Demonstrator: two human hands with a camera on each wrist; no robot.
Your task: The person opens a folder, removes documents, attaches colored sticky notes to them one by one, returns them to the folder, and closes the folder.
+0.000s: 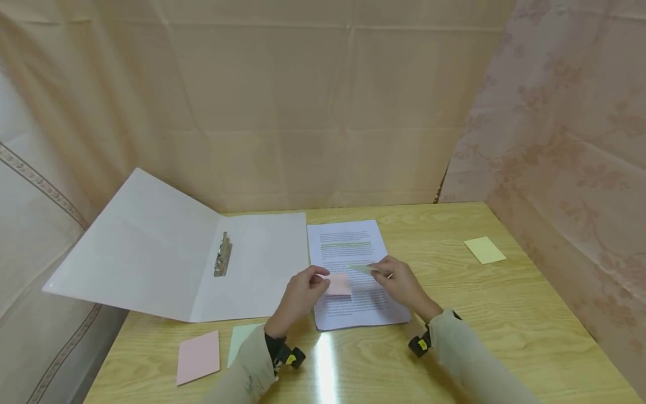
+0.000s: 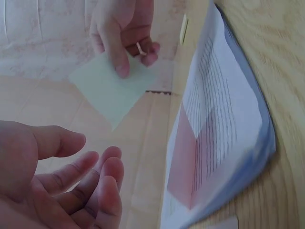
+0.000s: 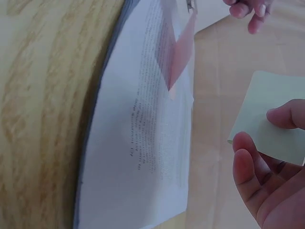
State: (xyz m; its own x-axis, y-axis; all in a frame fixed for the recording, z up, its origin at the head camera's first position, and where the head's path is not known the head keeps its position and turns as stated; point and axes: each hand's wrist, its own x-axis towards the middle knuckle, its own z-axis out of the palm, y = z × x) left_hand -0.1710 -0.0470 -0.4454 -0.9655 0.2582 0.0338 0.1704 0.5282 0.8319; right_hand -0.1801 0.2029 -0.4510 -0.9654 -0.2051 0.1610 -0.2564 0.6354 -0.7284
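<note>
A stack of printed sheets (image 1: 348, 247) lies on the table, with a green highlighted line near its top. On its page a pink sticky note (image 1: 340, 285) stands up from the paper at an angle, as the left wrist view also shows. My right hand (image 1: 404, 283) pinches a pale green sticky note (image 2: 112, 90) between thumb and fingers, above the sheets. A small pale band (image 2: 140, 48) shows at the right hand's fingers. My left hand (image 1: 301, 292) hovers at the left side of the pink note, fingers loosely bent and holding nothing in the left wrist view.
Left of the sheets lies an open white folder (image 1: 267, 269) with a metal clip (image 1: 222, 255), its cover tilted up. A pink pad (image 1: 198, 357) and a green pad (image 1: 241, 340) sit at the front left. A yellow pad (image 1: 484, 250) lies far right. Curtains border the table.
</note>
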